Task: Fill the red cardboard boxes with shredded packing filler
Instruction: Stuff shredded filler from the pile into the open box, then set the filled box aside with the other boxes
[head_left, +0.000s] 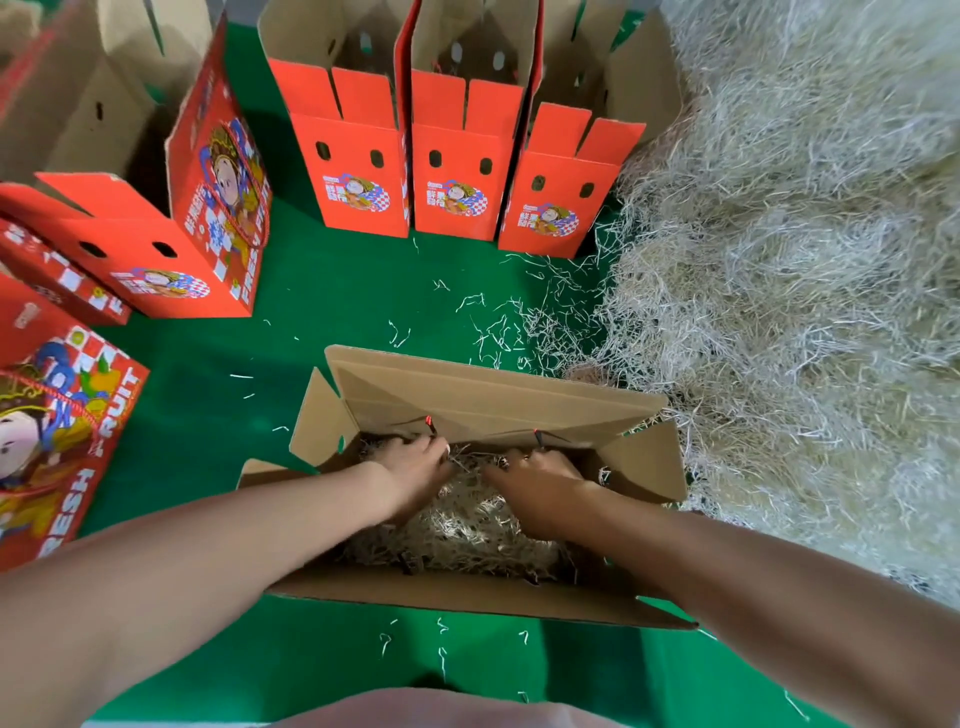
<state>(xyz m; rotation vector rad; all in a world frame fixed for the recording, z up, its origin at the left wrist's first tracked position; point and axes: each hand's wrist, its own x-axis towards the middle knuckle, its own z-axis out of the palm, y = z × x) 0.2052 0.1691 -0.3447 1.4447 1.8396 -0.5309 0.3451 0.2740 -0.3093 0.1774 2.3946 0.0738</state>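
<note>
Open box (467, 597) sits mid-mat (322, 312), toward the near edge, partly filled with filler (467, 525). Left hand (415, 467) and right hand (540, 488) are both inside at the far wall, close together. Left fingers curl into strands; right grip can't be told. Pile (779, 260) runs along the right edge, red boxes (358, 171) along the far edge. Filler looks light, springy and tangly: grab loose clumps, press down.
</note>
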